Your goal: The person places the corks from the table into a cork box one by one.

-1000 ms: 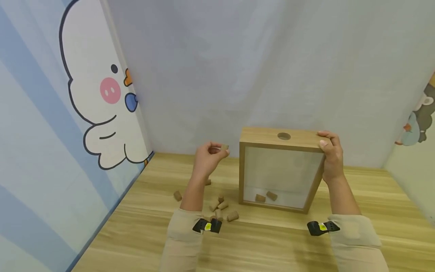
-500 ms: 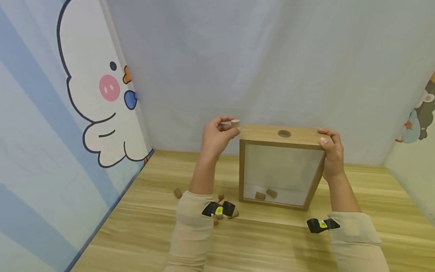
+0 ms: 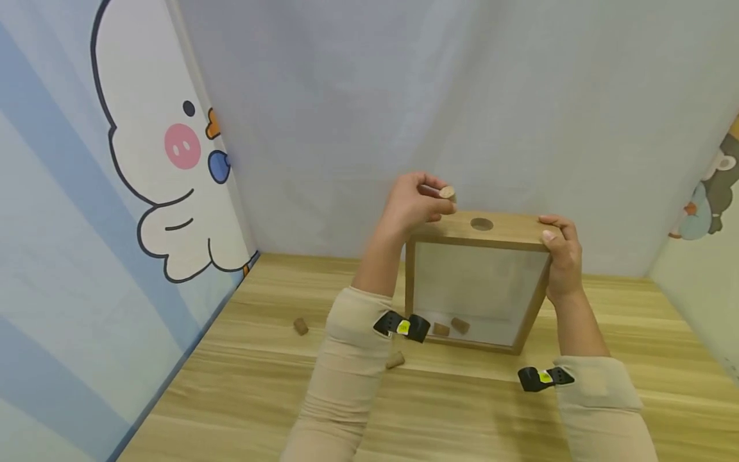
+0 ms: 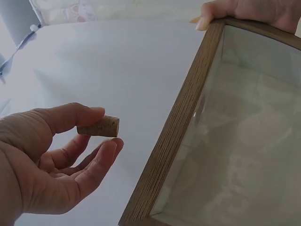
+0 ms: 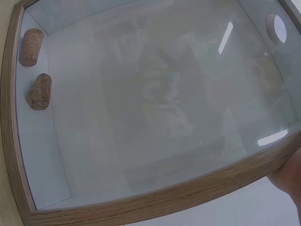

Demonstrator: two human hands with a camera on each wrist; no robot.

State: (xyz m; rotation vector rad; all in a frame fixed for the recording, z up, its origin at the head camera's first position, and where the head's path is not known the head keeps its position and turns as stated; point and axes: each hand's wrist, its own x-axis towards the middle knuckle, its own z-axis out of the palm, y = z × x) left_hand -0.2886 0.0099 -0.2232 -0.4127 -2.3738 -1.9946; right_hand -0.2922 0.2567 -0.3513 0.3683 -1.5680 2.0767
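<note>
My left hand (image 3: 417,202) pinches a cork (image 3: 448,193) between thumb and fingers, above the left part of the box top. In the left wrist view the cork (image 4: 101,126) lies sideways in the grip, left of the wooden frame. The glass-fronted wooden box (image 3: 411,289) stands upright on the table, with a round hole (image 3: 482,224) in its top. My right hand (image 3: 564,256) grips the box's upper right corner, thumb on top. Two corks lie inside on the box floor, one (image 5: 32,47) beside the other (image 5: 39,92) in the right wrist view.
On the wooden table (image 3: 242,385), one loose cork (image 3: 301,326) lies at the left and another (image 3: 395,360) in front of the box. The left forearm covers the area between them. A pale curtain (image 3: 346,115) hangs behind the box.
My left hand has risen and moved right with the cork, from beside the box to over its top. The right hand keeps its hold on the corner.
</note>
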